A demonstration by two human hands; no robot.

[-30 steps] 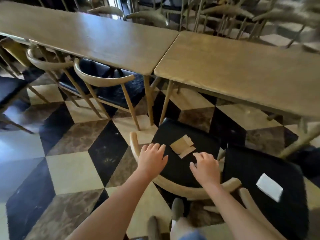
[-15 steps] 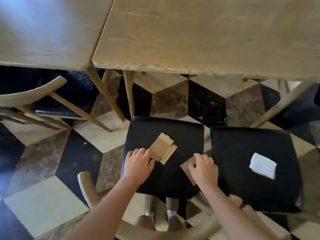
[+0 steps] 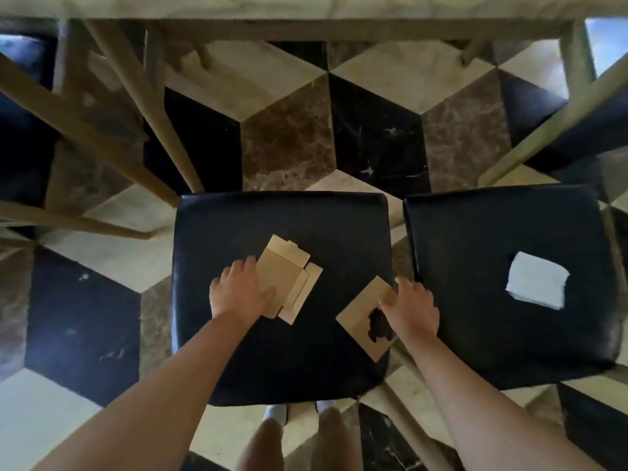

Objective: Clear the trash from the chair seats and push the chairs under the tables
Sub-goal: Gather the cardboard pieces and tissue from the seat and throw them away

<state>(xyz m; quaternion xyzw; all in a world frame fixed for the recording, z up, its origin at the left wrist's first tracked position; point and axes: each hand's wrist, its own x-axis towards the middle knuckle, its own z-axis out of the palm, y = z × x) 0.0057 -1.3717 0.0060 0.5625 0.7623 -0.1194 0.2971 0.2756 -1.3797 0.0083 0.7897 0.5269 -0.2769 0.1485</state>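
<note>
Two black chair seats stand side by side below me. On the left seat lies a flattened brown cardboard box; my left hand rests on its left edge, thumb over the card. A second brown cardboard piece with a dark stain lies at the seat's right edge; my right hand touches it, fingers on its right side. The right seat carries a white folded napkin, untouched.
The wooden table's edge runs across the top, its legs slanting down to the left. Another chair leg slants at the right. The floor is chequered marble. My feet show below the left seat.
The view has tilted down and closer over the seats. Both hands moved forward from the chair back onto the two cardboard pieces on the left seat.
</note>
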